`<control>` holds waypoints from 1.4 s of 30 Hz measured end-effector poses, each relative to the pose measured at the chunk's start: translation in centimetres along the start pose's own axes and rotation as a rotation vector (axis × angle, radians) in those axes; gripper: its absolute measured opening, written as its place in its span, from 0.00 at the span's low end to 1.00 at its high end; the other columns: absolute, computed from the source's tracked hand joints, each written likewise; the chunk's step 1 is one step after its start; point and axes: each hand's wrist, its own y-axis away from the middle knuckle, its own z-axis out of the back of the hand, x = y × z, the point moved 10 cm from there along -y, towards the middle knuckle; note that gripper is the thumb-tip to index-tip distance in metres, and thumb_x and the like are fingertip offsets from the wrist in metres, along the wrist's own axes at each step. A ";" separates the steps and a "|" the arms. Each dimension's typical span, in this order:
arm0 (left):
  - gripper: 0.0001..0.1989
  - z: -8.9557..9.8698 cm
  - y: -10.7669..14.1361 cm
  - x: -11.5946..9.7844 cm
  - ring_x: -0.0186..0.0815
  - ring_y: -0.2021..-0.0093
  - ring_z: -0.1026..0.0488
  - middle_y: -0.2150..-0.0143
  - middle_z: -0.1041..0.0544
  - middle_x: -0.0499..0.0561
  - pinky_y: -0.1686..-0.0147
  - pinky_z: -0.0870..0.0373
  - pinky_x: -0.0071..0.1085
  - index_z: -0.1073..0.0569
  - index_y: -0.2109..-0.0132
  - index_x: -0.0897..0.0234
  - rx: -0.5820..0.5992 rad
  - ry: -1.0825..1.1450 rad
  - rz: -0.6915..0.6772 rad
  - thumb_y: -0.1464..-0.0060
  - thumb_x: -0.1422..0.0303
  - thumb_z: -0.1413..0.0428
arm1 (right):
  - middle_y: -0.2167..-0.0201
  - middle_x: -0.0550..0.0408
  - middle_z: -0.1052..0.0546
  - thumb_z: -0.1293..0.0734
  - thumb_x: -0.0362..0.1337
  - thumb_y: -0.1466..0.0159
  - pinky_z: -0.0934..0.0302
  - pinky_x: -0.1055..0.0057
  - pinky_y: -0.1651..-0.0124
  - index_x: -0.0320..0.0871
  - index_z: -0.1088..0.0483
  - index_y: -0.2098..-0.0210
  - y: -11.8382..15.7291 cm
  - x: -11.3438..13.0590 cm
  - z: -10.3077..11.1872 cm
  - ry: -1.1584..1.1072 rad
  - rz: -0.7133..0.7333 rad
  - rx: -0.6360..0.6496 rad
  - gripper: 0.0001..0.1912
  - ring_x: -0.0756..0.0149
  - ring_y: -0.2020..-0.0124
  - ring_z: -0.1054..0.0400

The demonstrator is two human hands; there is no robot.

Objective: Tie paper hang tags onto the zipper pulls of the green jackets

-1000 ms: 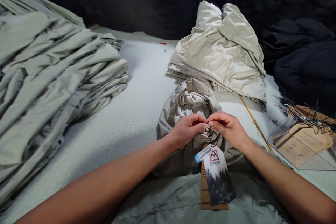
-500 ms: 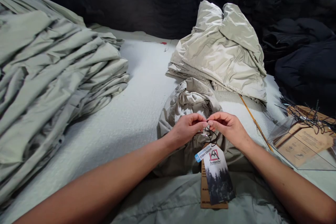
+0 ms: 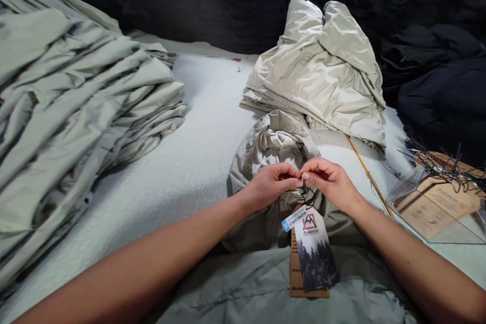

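Note:
Fingertips meeting, my left hand [image 3: 274,182] and my right hand [image 3: 327,181] both pinch a thin black string [image 3: 310,196] above the collar of a grey-green jacket [image 3: 281,131]. From the string hang a white and dark tag [image 3: 314,248] with a tree print, a small blue and white label [image 3: 291,219] and a brown card tag [image 3: 296,278] partly behind them. The jacket's body spreads toward the bottom edge, under the tags. The exact ends of the string are hidden by my fingers.
Piled grey-green garments [image 3: 94,96] fill the left side of the white table [image 3: 201,131]. A folded light jacket [image 3: 322,71] lies beyond my hands. At the right stand a clear box [image 3: 436,210] of brown tags with black strings and an orange-brown strip [image 3: 366,169]. Dark garments [image 3: 448,96] are behind.
My hands and the string have moved very slightly up, still pinched together. The tags have shifted up a little with them.

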 end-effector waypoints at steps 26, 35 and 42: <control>0.15 -2.7 1.3 -1.3 0.36 0.65 0.35 0.67 0.31 0.47 0.66 0.41 0.27 0.31 0.67 0.64 0.148 -0.794 -0.196 0.58 0.65 0.32 | 0.75 0.59 0.31 0.31 0.46 0.44 0.44 0.71 0.68 0.43 0.30 0.71 -0.2 0.9 2.3 -0.001 0.077 -0.214 0.12 0.69 0.73 0.41; 0.15 -3.2 2.3 -2.2 0.38 0.60 0.31 0.59 0.27 0.53 0.62 0.37 0.28 0.28 0.59 0.65 0.362 -0.924 -0.120 0.54 0.68 0.35 | 0.77 0.59 0.31 0.29 0.47 0.47 0.45 0.72 0.69 0.42 0.28 0.71 -0.3 1.2 1.9 -0.071 0.058 -0.192 0.14 0.69 0.74 0.42; 0.08 -1.1 2.6 -5.2 0.36 0.62 0.29 0.63 0.23 0.53 0.60 0.34 0.30 0.23 0.60 0.66 0.073 -0.434 0.016 0.45 0.73 0.47 | 0.75 0.57 0.27 0.29 0.46 0.46 0.44 0.71 0.70 0.42 0.26 0.70 -0.1 2.0 2.5 -0.056 0.082 -0.209 0.14 0.68 0.73 0.39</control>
